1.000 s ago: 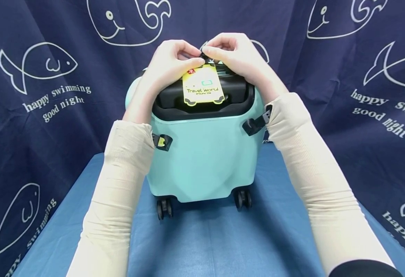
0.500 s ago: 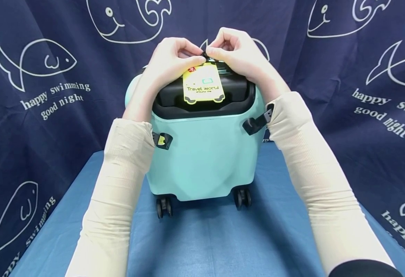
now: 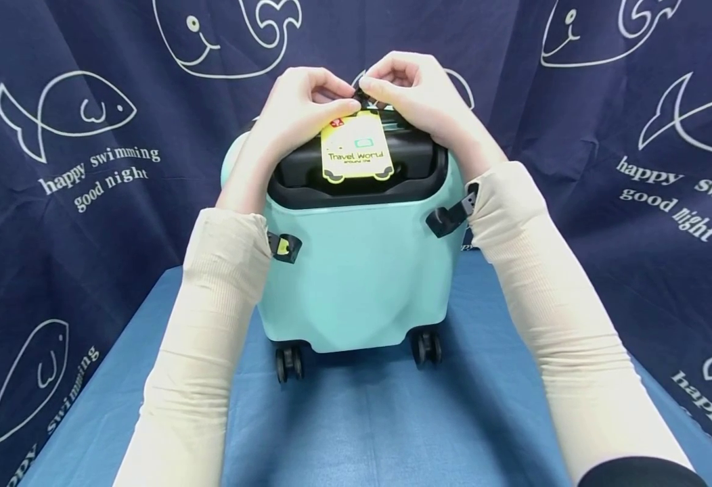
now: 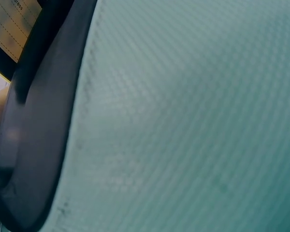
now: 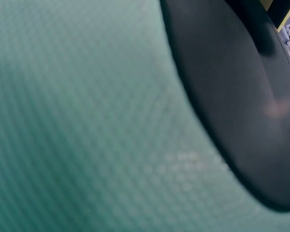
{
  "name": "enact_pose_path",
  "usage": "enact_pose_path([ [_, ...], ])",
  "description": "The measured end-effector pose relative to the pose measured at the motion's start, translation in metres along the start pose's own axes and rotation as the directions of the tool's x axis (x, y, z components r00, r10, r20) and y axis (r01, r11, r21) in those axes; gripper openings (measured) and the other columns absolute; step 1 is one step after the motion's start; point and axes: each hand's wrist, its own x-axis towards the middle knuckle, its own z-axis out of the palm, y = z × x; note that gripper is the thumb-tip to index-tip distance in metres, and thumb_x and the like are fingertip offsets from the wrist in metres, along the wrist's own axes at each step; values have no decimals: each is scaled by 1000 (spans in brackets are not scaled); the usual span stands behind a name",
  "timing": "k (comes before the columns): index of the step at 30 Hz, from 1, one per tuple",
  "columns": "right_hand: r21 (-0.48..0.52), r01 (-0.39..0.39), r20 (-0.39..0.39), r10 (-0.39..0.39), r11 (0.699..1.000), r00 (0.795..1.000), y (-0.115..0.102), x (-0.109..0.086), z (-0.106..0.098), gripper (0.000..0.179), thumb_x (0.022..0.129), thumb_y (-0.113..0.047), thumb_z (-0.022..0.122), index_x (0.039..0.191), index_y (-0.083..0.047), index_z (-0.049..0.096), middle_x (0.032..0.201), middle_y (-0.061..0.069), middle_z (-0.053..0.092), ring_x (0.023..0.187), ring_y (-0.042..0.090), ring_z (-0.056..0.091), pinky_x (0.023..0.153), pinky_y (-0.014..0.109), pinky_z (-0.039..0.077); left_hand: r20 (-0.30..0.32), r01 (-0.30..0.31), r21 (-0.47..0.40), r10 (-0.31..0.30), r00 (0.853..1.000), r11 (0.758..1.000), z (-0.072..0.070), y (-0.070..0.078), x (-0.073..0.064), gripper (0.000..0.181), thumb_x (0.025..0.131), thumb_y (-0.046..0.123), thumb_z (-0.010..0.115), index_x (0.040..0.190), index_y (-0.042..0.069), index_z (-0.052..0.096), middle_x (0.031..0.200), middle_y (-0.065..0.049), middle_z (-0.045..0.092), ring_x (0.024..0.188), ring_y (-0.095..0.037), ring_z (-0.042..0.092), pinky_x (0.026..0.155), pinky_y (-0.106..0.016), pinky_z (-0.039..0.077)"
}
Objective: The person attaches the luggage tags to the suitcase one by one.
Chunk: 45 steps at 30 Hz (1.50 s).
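A mint-green suitcase (image 3: 362, 277) stands upright on its black wheels, its black handle (image 3: 295, 166) at the top. A yellow luggage tag (image 3: 357, 147) printed "Travel World" hangs in front of the handle. My left hand (image 3: 304, 105) pinches the tag's black strap (image 3: 362, 100) just above the tag, its thumb near the tag's upper edge. From the other side my right hand (image 3: 419, 88) pinches the strap between thumb and index finger. The fingertips cover much of the strap, so I cannot tell whether it is fastened. Lined writing shows on the tag's other face (image 4: 13, 26) in the left wrist view.
A blue cloth (image 3: 356, 426) covers the surface under the suitcase. Dark blue curtains (image 3: 118, 237) with white fish drawings hang behind and at both sides. Ribbed green shell (image 5: 87, 121) fills most of the right wrist view.
Both hands stay at the strap above the handle. My right fingers shift slightly at the strap, while the suitcase and tag barely move.
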Motion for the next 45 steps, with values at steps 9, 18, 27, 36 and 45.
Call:
enact_pose_path([
  [9, -31, -8, -9, 8, 999, 1000, 5, 6, 0, 10, 88, -19, 64, 93, -11, 68, 75, -6, 62, 66, 8, 51, 65, 20, 38, 1, 4, -15, -4, 1000, 1000, 1, -4, 8, 35, 83, 34, 70, 110, 13, 68, 99, 3, 68, 82, -5, 61, 77, -17, 43],
  [18, -82, 4, -33, -7, 997, 999, 10, 9, -1, 10, 88, -16, 65, 78, -16, 62, 70, -6, 57, 62, 9, 48, 60, 21, 34, 10, 8, -1, -8, 1000, 1000, 4, -5, 13, 34, 83, 36, 70, 110, 15, 69, 99, 3, 69, 81, -4, 61, 77, -17, 42],
  [27, -71, 3, -41, -6, 997, 999, 10, 9, 0, 7, 88, -16, 65, 81, -13, 64, 70, -7, 58, 62, 9, 48, 61, 21, 35, 6, 14, -16, -14, 1000, 1000, 3, -5, 10, 33, 83, 35, 70, 110, 15, 70, 96, 4, 68, 81, -5, 61, 76, -17, 42],
  [36, -13, -1, 4, 2, 1000, 1000, 7, 9, 1, 16, 87, -20, 65, 99, -9, 68, 79, -6, 63, 69, 11, 54, 67, 21, 40, 1, 26, -29, -26, 1000, 999, 2, -6, 7, 36, 83, 34, 70, 111, 12, 67, 102, 2, 67, 84, -5, 61, 79, -17, 43],
  [45, -52, 30, -41, -32, 998, 999, 7, 9, 0, 4, 87, -13, 66, 84, -10, 67, 74, -4, 63, 61, 8, 51, 60, 19, 37, 20, 24, -16, -24, 1000, 1000, 1, -4, 9, 36, 83, 36, 69, 111, 14, 68, 100, 4, 67, 84, -4, 61, 80, -16, 43],
])
